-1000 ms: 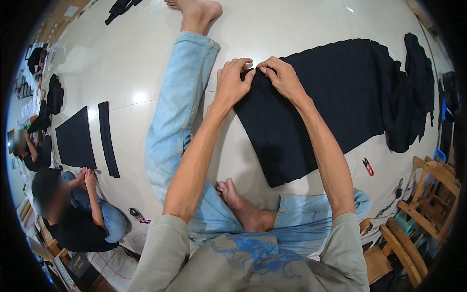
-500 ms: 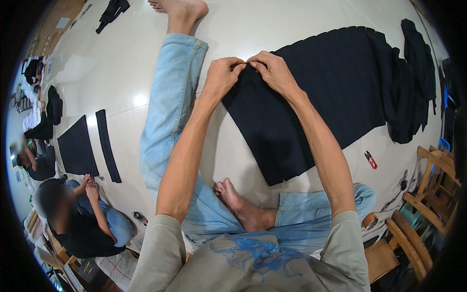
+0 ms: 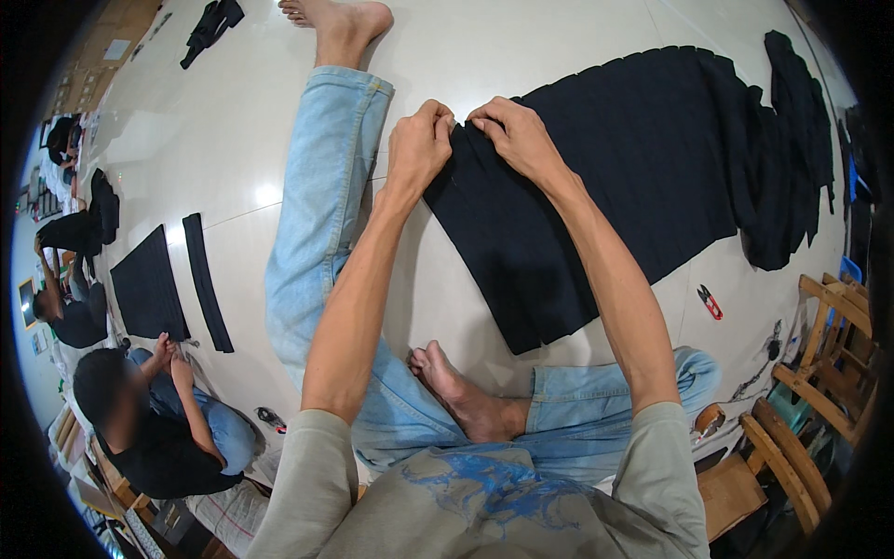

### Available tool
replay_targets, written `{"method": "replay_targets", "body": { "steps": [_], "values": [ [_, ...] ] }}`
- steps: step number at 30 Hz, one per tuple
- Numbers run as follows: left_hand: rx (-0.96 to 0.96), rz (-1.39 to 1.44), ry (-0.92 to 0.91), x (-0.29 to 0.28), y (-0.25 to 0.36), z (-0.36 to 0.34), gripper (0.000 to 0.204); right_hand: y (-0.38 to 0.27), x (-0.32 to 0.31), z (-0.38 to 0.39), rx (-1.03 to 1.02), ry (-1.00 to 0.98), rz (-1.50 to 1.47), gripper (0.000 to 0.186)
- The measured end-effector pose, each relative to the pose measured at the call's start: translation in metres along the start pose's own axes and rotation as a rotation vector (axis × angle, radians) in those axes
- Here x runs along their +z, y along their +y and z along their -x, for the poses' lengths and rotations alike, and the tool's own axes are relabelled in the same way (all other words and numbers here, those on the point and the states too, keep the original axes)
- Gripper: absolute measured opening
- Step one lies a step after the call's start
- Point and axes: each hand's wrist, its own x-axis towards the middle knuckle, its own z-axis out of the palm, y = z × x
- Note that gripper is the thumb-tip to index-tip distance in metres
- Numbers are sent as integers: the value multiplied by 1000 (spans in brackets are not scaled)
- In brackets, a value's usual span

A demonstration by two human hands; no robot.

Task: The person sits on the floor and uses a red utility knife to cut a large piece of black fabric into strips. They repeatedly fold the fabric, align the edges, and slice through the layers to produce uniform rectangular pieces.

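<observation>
A long stack of black fabric pieces (image 3: 643,158) lies fanned out on the pale tiled floor, its far edge notched like overlapping layers. My left hand (image 3: 421,147) pinches the upper left corner of the nearest fabric piece (image 3: 521,252) between thumb and fingers. Just to its right, my right hand (image 3: 512,136) is closed on the same top edge, thumb against fingertips. A small gap separates the two pinches. How many layers each hand grips is hidden by the fingers.
Red-handled thread snips (image 3: 711,303) lie right of the fabric, near wooden stools (image 3: 829,363). My outstretched leg (image 3: 321,186) borders the left. Beyond it are a black panel (image 3: 149,284), a black strip (image 3: 207,282) and a seated person (image 3: 140,419). Bunched black cloth (image 3: 210,33) lies far left.
My fingertips, close together before, have come apart, the left hand shifting slightly left and turning. At far left, another person has raised their arms with dark cloth.
</observation>
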Motion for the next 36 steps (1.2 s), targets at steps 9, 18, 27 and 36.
{"method": "replay_targets", "body": {
  "steps": [9,18,27,36],
  "values": [
    [-200,294,193,4,-1,-9,16,-2,4,4,-24,32,0,17],
    [-67,120,-77,-4,2,7,29,-5,8,10,-4,113,-58,19],
    [-71,221,97,4,8,33,12,3,6,21,-124,202,-131,15],
    [-89,412,135,15,-11,41,7,-9,1,15,-53,16,-38,19]
  ]
}}
